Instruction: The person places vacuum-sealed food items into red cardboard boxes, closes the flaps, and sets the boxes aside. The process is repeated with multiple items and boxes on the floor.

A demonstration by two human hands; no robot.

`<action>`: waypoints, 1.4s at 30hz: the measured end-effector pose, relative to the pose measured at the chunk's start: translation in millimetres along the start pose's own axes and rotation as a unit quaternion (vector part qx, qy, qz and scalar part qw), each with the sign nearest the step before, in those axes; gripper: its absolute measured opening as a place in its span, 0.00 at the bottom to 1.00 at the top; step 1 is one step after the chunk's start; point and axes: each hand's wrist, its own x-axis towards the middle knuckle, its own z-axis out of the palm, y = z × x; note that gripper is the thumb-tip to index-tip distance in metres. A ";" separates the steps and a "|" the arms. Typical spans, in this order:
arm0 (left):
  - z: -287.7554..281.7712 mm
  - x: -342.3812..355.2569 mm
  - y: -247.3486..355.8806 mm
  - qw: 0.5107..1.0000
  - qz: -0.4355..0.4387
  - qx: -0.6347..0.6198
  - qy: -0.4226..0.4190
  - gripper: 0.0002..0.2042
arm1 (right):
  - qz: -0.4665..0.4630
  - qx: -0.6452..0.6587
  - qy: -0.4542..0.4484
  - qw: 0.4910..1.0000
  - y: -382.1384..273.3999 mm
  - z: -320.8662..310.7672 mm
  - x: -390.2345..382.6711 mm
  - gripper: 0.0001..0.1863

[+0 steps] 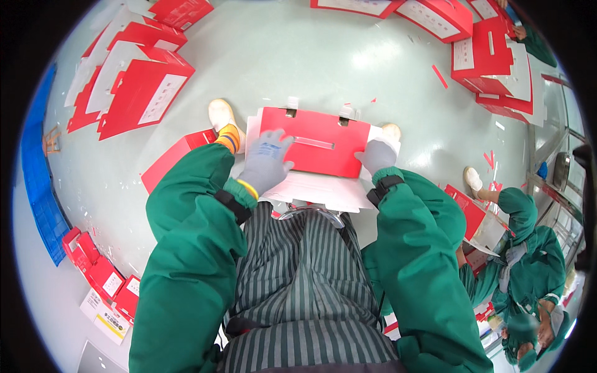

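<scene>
A red cardboard carton (323, 156) with a slot in its red panel stands between my knees, its white flaps (323, 189) spread on the near side and at the sides. My left hand (266, 163), in a grey glove, lies over the carton's left edge with fingers stretched and thumb apart; the fingertips are slightly blurred. At the right edge, my right hand (377, 155), also gloved, is closed over the carton's border with the thumb on the red panel. Its other fingers are partly hidden. Two dark notches with pale tabs (347, 112) show along the far edge.
Red and white cartons (152, 93) stand in a row at far left; more stacked cartons (491, 56) are at far right. Another red carton (177, 158) lies by my left foot. A co-worker in green (528, 261) sits at right with a carton. Red scraps (439, 77) litter the floor.
</scene>
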 end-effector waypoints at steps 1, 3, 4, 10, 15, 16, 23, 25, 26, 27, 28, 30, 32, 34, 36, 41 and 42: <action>1.4 5.2 3.7 0.997 0.033 -0.036 -0.065 0.35 | -0.011 0.006 -0.017 1.000 -2.5 -0.5 -0.8 0.23; 1.9 21.8 3.3 0.988 -0.028 -0.001 -0.154 0.37 | -0.019 0.004 -0.045 0.999 -3.3 -10.3 -2.5 0.24; 3.3 28.3 0.9 0.984 -0.031 0.012 -0.175 0.37 | -0.079 0.024 -0.009 0.997 2.2 -17.7 -8.7 0.22; 24.2 37.8 -16.8 0.979 -0.020 0.023 -0.200 0.41 | 0.127 0.574 0.107 0.802 54.0 -56.5 -47.6 0.14; 23.9 32.2 -17.5 0.987 -0.029 -0.041 -0.155 0.37 | 0.018 0.608 -0.131 0.783 28.9 3.4 -20.4 0.15; 18.8 28.7 -16.0 0.987 -0.032 -0.057 -0.143 0.34 | -0.016 0.564 -0.112 0.818 24.3 14.4 -11.5 0.14; -48.3 6.3 -50.5 0.878 -0.193 -0.292 0.327 0.17 | -0.221 0.339 -0.010 0.915 31.8 25.8 -13.9 0.22; -40.6 6.4 -61.0 0.769 -0.266 -0.567 0.125 0.17 | -0.236 0.283 -0.010 0.930 31.2 19.5 -23.3 0.26; -32.7 7.6 -66.5 0.665 -0.285 -0.690 0.016 0.17 | -0.232 0.251 -0.020 0.939 30.3 16.6 -27.5 0.28; -21.4 13.0 -69.9 0.706 -0.278 -0.650 -0.036 0.19 | -0.273 0.204 0.001 0.940 29.9 14.0 -31.7 0.30; -9.4 18.4 -73.1 0.741 -0.242 -0.624 -0.056 0.19 | -0.298 0.150 0.013 0.942 30.8 11.9 -36.7 0.31; 13.0 31.1 -79.1 0.785 -0.233 -0.564 -0.103 0.20 | -0.335 0.075 0.029 0.939 33.7 10.1 -46.8 0.32; 24.1 48.5 -87.9 0.821 -0.211 -0.511 -0.143 0.21 | -0.376 0.050 0.065 0.923 35.4 12.1 -54.1 0.32; 27.2 53.8 -96.9 0.801 -0.201 -0.535 -0.181 0.24 | -0.347 0.149 0.059 0.924 34.1 17.8 -53.8 0.33; 24.5 53.0 -102.8 0.762 -0.208 -0.589 -0.171 0.27 | -0.312 0.393 0.080 0.861 27.1 28.8 -45.6 0.30; 19.9 38.3 -94.3 0.594 -0.297 -0.743 -0.082 0.36 | 0.179 0.665 0.015 0.725 14.0 52.2 6.7 0.24; 24.4 34.6 -86.0 0.609 -0.285 -0.740 -0.027 0.32 | 0.179 0.637 0.025 0.749 13.1 53.9 12.0 0.24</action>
